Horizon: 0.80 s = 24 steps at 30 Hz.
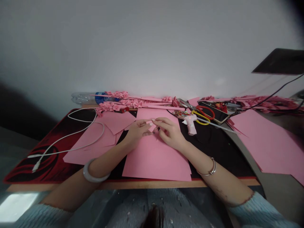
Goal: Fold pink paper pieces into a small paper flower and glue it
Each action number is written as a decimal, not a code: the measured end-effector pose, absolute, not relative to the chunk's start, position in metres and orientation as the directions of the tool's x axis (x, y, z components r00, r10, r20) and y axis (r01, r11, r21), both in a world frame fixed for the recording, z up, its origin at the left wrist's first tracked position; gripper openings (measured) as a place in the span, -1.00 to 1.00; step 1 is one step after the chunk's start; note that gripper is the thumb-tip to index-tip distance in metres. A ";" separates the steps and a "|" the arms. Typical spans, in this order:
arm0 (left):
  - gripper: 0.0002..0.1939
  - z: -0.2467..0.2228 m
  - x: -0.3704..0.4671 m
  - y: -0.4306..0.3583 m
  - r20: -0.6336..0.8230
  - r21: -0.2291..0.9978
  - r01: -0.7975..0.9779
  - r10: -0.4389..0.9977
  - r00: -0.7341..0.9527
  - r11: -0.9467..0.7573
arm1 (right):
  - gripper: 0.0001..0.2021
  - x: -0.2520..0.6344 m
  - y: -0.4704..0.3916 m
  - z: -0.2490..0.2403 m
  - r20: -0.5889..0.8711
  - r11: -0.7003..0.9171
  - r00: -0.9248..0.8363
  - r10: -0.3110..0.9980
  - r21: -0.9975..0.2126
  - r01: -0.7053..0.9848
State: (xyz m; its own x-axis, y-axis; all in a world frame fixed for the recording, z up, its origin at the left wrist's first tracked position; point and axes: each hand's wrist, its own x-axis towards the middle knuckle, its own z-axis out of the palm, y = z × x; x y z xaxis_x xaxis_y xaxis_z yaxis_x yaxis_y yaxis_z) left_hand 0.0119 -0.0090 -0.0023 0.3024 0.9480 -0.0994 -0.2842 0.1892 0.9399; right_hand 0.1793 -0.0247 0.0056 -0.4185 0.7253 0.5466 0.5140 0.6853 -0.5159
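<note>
Between my two hands is a small folded piece of pink paper (152,127). My left hand (137,130) pinches it from the left, thumb on top. The fingertips of my right hand (169,131) close on its right edge. Both hands are held over a large pink paper sheet (156,161) in the middle of the desk mat. To the right of my right hand lies a pale pink glue gun (190,124). Scissors with red and yellow handles (204,114) rest just behind the glue gun.
Pink paper flowers (135,103) on stems line the wall beside a plastic bottle (85,98). A white cable (64,154) loops over pink sheets (95,136) at left. A metal ruler (217,125) points toward more pink sheets (268,142) at right. A black phone-like tray (215,114) lies behind.
</note>
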 end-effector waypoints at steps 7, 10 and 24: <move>-0.68 -0.001 0.011 -0.008 -0.047 0.970 -0.214 0.948 0.315 0.119 | -0.62 0.179 -0.024 0.004 0.502 0.610 -0.347 0.792 -0.641 0.465; -0.67 0.000 0.011 -0.009 -0.011 0.991 -0.119 0.939 0.345 0.055 | -0.78 0.180 -0.023 0.002 0.411 0.484 -0.256 0.875 -0.753 0.445; -0.71 0.001 0.013 -0.011 -0.028 0.999 -0.022 0.859 0.510 0.046 | -0.70 0.180 -0.019 -0.004 0.071 0.144 -0.394 0.916 -0.977 0.159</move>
State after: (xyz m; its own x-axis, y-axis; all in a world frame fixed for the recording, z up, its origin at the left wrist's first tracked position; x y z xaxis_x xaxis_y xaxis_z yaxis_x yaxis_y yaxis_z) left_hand 0.0132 -0.0108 0.0011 0.5104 0.8594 -0.0284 -0.0215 0.0458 0.9987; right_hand 0.1804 -0.0188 -0.0045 -0.3938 0.9165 0.0706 0.1593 0.1437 -0.9767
